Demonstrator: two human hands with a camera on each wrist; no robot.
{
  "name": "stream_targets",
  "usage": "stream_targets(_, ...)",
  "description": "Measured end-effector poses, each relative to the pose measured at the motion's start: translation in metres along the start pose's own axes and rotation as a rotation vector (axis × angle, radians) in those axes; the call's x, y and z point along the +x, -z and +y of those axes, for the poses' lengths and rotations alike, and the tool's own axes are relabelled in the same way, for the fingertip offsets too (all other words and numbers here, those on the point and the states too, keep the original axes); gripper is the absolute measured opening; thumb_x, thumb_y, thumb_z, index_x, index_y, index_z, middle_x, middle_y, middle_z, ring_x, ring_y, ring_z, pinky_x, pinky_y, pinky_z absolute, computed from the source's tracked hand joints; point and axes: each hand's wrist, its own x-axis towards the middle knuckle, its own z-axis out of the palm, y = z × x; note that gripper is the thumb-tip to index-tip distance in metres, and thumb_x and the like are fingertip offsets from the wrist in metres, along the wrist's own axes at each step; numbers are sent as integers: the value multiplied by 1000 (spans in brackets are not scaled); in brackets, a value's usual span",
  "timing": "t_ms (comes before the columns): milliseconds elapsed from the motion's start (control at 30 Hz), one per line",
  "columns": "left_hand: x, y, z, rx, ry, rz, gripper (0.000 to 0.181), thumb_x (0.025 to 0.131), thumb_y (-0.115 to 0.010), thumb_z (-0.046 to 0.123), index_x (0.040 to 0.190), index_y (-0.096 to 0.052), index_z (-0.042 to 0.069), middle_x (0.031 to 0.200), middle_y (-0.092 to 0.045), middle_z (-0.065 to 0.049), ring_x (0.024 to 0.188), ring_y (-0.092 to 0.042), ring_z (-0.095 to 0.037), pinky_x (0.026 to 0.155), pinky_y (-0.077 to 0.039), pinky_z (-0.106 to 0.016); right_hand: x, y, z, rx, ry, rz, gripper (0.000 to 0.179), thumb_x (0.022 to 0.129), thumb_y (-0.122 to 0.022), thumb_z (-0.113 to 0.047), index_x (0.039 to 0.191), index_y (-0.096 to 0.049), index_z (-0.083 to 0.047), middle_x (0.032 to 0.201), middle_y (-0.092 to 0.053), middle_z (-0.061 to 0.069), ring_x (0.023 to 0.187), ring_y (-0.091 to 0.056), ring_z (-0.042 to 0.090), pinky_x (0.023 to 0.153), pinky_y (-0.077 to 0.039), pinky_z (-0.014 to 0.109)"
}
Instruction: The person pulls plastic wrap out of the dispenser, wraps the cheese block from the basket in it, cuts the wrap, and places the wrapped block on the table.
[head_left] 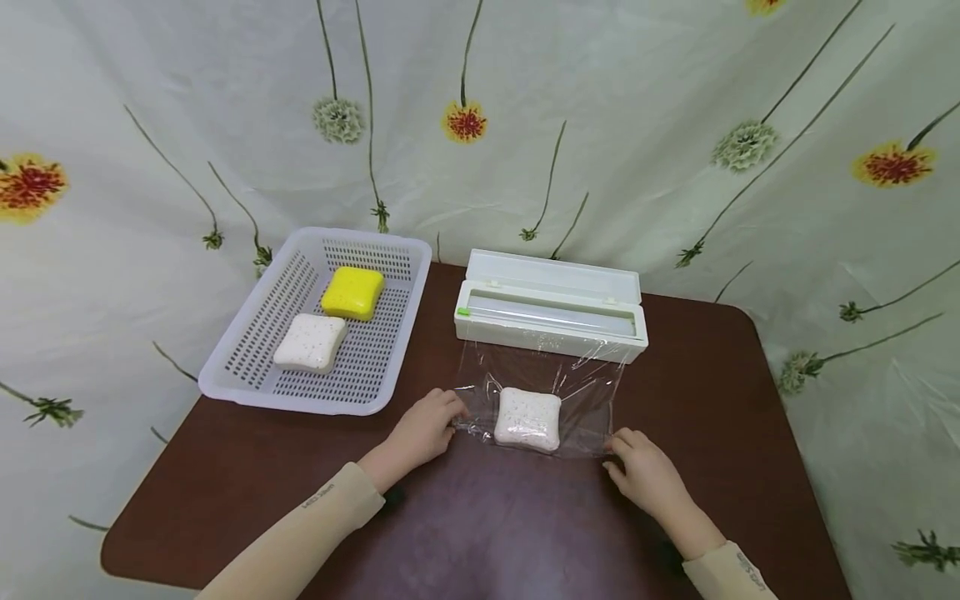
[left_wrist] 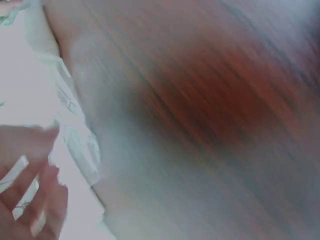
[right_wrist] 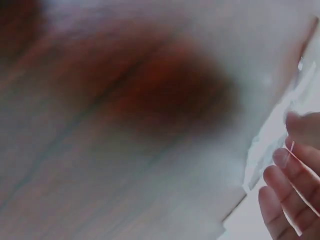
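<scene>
A sheet of clear cling film [head_left: 585,408] stretches from the front of a white wrap dispenser [head_left: 551,337]. Under or against the film sits a white speckled block [head_left: 528,417], pillow-shaped like a bar of soap, with shine from the film across it. My left hand [head_left: 426,425] pinches the film's near left corner. At its near right corner, my right hand [head_left: 647,473] holds the film between thumb and index finger. In the right wrist view the other fingers [right_wrist: 282,187] of that hand are spread apart. The left wrist view shows the left hand [left_wrist: 30,185] blurred.
A pale perforated basket [head_left: 300,404] stands at the left, holding a yellow block [head_left: 354,292] and another white speckled block [head_left: 310,342]. The dispenser's lid [head_left: 555,275] is raised. Behind the dark brown table [head_left: 705,400] hangs a flower-patterned curtain [head_left: 600,125].
</scene>
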Motion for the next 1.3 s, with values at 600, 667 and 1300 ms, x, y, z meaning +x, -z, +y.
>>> stream_targets(600, 11, -5, -13, -54, -53, -119, 18, 79, -79, 0, 89, -71, 12, 91, -64, 0, 87, -64, -18, 77, -54, -33, 0, -7, 4, -78, 68, 17, 21, 67, -87, -1, 84, -76, -5, 82, -64, 0, 76, -62, 15, 68, -54, 26)
stream_targets(667, 11, -6, -13, -52, -40, -116, 17, 79, -79, 1, 86, -69, 13, 88, -63, 1, 83, -63, -17, 74, -54, -32, 0, -7, 4, -70, 47, 3, 20, 67, -86, 0, 84, -76, -5, 82, -63, -1, 74, -61, 14, 66, -54, 26)
stream_targets(1300, 11, -12, -20, -83, -38, -64, 16, 85, -75, 9, 76, -65, 17, 76, -64, 6, 68, -54, -8, 64, -47, -26, -2, -8, 3, 18, -58, 41, 16, 69, -84, 1, 76, -74, -10, 75, -64, -5, 69, -63, 11, 62, -53, 26)
